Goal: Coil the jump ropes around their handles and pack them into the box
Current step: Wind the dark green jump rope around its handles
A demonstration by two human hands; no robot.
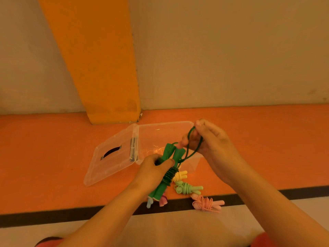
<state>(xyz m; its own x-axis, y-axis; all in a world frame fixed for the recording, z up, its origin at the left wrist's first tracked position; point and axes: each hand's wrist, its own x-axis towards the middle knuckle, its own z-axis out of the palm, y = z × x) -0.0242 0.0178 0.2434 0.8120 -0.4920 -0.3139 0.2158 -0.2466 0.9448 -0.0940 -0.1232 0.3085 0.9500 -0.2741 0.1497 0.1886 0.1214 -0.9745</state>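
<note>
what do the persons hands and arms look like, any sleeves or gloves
Both hands, left and right, are bare: no gloves, rings or watch visible. The forearms are uncovered to the frame's bottom edge, with no sleeves showing. No markings can be made out in the warm orange light.

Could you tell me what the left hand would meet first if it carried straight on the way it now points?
Probably the clear box. The left hand, gripping the green jump rope, points away from the person towards it, though depth is hard to judge.

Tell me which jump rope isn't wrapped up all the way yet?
The dark green rope held in both hands; its loose end loops from the right hand. The yellow, light green and pink ones lie fully coiled.
</note>
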